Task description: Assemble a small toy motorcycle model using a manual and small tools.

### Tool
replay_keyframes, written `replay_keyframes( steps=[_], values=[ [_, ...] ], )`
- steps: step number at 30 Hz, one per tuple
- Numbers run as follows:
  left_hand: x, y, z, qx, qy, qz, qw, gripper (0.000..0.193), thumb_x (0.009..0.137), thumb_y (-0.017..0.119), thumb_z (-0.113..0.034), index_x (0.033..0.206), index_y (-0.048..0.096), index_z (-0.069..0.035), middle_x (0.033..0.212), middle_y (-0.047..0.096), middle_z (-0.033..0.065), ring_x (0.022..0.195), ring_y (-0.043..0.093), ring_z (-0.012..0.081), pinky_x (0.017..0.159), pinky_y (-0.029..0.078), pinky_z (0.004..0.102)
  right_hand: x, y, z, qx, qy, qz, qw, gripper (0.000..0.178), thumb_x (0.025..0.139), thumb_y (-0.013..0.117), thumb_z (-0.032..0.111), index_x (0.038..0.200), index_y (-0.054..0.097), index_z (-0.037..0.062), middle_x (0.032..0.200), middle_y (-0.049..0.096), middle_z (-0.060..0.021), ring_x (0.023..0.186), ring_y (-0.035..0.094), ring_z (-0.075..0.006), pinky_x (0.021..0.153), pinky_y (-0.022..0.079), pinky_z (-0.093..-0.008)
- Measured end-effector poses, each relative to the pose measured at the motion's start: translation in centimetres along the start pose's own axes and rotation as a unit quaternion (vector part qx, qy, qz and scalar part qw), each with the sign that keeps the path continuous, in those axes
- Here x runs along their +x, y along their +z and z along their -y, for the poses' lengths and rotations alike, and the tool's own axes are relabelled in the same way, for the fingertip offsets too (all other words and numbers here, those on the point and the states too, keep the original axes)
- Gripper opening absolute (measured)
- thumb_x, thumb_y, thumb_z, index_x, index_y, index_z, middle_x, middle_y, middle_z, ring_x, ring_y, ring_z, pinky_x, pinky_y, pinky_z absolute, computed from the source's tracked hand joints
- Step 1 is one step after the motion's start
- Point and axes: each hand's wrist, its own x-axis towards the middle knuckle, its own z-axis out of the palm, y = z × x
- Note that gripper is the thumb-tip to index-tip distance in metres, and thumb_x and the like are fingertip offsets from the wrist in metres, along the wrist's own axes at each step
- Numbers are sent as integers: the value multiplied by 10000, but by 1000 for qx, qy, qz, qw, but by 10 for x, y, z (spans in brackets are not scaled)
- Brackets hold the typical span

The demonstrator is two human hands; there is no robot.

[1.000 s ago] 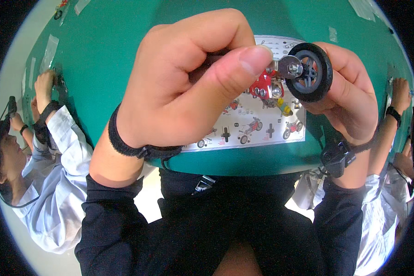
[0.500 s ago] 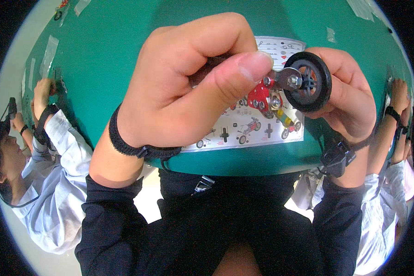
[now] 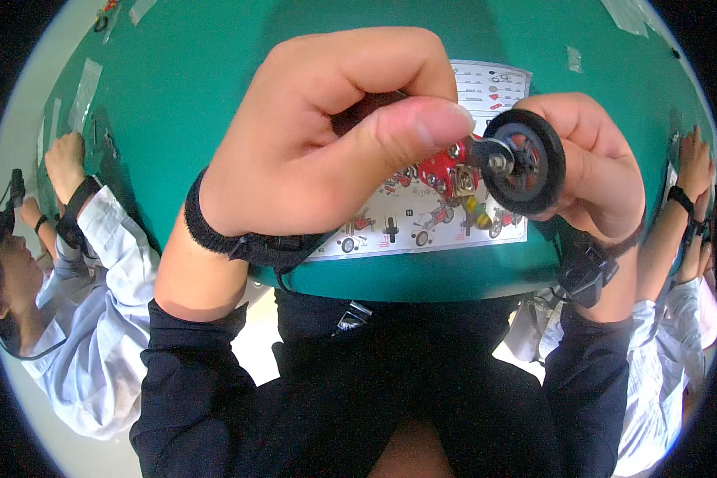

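Observation:
Between my two hands hangs a small model motorcycle [image 3: 444, 174] of red metal plates, silver screws and a yellow part, held above the table. My left hand [image 3: 342, 143] is closed on its red and metal body, thumb and bent forefinger pressed together; the fingers hide much of that part. A black wheel [image 3: 526, 162] with a grey spoked hub sits at the right end, joined by a metal plate with a nut. My right hand [image 3: 601, 167] is closed behind this wheel, its fingertips mostly hidden. Below lies a printed instruction sheet [image 3: 358, 243] with motorcycle pictures.
The green table [image 3: 191, 95] curves around me. Clear plastic bags [image 3: 84, 95] lie at the left, with another scrap [image 3: 573, 59] at the far right. One person [image 3: 95, 311] in a white shirt works at the left, another person's arm [image 3: 681, 199] shows at the right.
The wheel and model have shifted slightly left and down, tilting a little. My right hand has moved with the wheel; my left keeps its grip. The left co-worker's hand has moved.

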Motion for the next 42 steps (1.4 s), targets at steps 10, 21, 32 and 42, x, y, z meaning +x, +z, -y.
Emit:
replay_keyframes(
  steps=[10, 21, 32, 42],
  values=[
    [4, 0, 11, -10, -13, 23, 1000, 353, 957, 556, -347, 788, 493, -43, 759, 462, 24, 671, 408, 117, 604, 310, 253, -3, 16, 5, 28, -66, -25, 997, 323, 903, 603, 244, 1037, 453, -9, 662, 511, -13, 403, 281, 7, 369, 156, -169],
    [1, 13, 4, -178, -131, 58, 974, 334, 962, 537, -377, 838, 506, -68, 764, 456, -24, 720, 416, 84, 660, 332, 238, -2, 21, -5, 133, -192, 35, 972, 340, 1005, 453, 395, 838, 413, 102, 486, 386, 34, 341, 269, -42, 319, 188, -198],
    [0, 14, 14, -229, -73, 30, 970, 409, 977, 528, -362, 1142, 541, 12, 990, 595, 74, 937, 561, 141, 823, 427, 257, 7, 19, -9, 153, -283, 154, 934, 595, 1016, 215, 548, 1024, 541, 50, 484, 462, 7, 359, 412, -112, 361, 351, -247],
    [-2, 14, 19, -198, -31, 22, 979, 453, 982, 510, -373, 1180, 524, 35, 1079, 630, 216, 925, 669, 309, 776, 560, 417, -11, -11, -13, -139, -322, -156, 923, 787, 980, 375, 588, 1382, 412, -88, 574, 511, 14, 505, 501, -92, 471, 428, -233]
  ],
)
